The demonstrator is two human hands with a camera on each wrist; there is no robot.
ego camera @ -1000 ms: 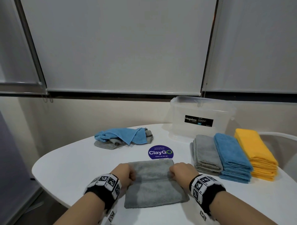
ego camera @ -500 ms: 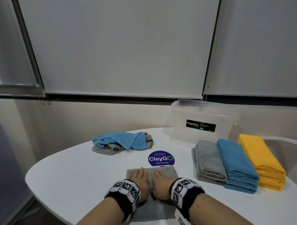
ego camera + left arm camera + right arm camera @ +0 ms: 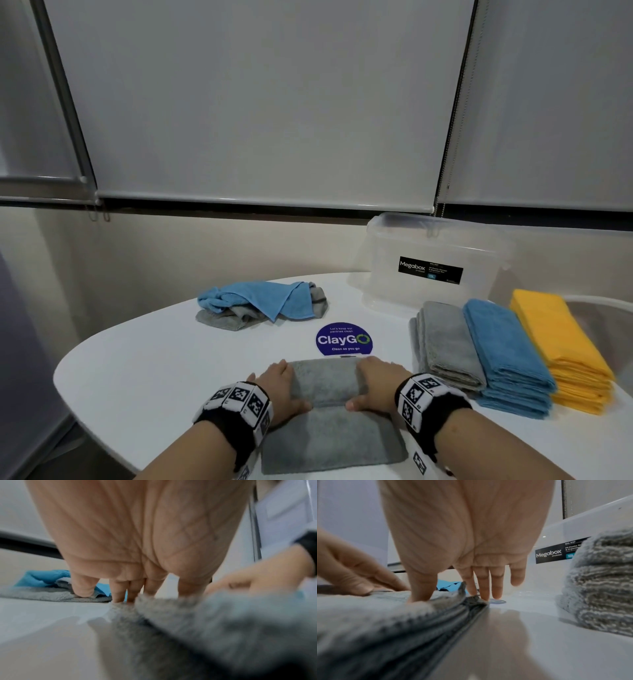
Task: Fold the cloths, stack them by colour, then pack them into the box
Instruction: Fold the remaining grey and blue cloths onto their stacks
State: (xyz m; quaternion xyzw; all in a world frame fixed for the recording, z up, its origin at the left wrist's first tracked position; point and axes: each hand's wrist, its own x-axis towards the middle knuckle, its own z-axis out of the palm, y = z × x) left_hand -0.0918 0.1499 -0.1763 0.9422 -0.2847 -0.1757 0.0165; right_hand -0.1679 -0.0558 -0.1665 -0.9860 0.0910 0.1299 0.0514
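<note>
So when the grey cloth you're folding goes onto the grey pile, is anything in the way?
Nothing visible blocks it. Both the left hand and right hand press on the grey cloth, and only bare white table lies between it and the grey pile just to its right.

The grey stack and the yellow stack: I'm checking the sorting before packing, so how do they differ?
The grey stack is the nearest of the three stacks to the hands; the yellow stack lies farthest right, with the blue stack between them. The grey stack looks lower, with fewer layers showing at its front edge; the yellow stack shows many thin layers. Both are neatly folded, lie lengthwise on the table, and sit in front of the box.
</note>
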